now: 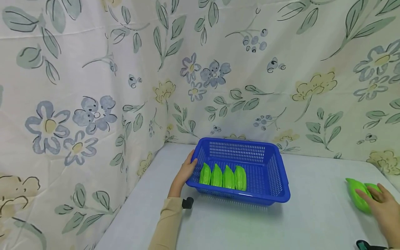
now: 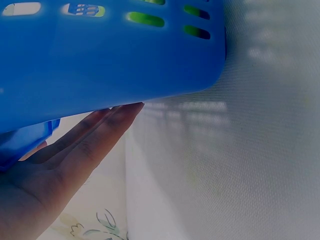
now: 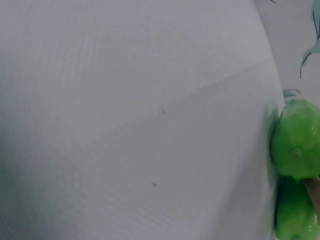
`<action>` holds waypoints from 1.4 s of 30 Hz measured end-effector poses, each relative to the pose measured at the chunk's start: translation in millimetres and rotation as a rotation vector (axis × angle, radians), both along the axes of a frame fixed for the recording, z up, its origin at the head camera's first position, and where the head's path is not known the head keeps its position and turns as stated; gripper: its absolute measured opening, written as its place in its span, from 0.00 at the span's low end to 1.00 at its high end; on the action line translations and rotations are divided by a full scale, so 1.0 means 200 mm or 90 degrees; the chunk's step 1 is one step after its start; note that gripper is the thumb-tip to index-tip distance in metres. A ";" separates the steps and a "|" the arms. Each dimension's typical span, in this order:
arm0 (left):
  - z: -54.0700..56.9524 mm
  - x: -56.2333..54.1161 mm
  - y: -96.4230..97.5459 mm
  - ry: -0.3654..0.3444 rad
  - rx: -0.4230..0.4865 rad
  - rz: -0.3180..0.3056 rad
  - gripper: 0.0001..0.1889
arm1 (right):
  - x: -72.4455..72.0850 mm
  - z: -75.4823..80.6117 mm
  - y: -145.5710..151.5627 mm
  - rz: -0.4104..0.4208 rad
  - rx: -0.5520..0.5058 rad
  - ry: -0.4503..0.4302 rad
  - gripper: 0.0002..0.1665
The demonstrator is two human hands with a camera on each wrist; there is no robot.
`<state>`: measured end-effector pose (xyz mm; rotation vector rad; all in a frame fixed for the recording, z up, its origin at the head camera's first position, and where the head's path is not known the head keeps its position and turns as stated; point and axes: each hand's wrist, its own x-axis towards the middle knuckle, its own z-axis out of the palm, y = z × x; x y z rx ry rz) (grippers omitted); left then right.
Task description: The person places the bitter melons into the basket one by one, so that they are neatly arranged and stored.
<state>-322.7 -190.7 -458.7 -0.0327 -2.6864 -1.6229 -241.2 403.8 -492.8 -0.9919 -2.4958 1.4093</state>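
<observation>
My left hand (image 1: 188, 166) grips the left rim of a blue plastic basket (image 1: 234, 198). In the left wrist view its fingers (image 2: 95, 135) reach along the outside of the basket wall. A row of several bright green, ridged, pointed gourds (image 1: 228, 177) lies inside, toward the left and front. At the far right my right hand (image 1: 382, 205) has thumb and curved fingers on a green gourd (image 1: 356, 187) on the table. A second gourd (image 1: 371, 185) lies right beside it, partly covered by the fingers. The right wrist view shows the pair's ends (image 3: 295, 142), with skin between them.
A white-covered table (image 1: 315, 194) carries the basket and the loose gourds. Floral cloth (image 1: 237, 69) hangs behind the table and along its left side. Black straps (image 1: 188, 203) show at both wrists.
</observation>
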 end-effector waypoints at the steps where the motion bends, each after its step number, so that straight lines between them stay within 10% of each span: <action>1: 0.00 0.00 0.00 0.000 0.001 -0.001 0.30 | 0.00 -0.01 0.00 0.000 -0.008 0.008 0.55; 11: 0.00 0.00 0.00 -0.009 0.006 0.002 0.30 | -0.02 -0.09 0.01 0.091 0.018 0.070 0.56; 42: 0.01 0.00 0.00 -0.002 -0.003 -0.004 0.29 | -0.07 -0.02 -0.09 0.070 0.004 0.057 0.50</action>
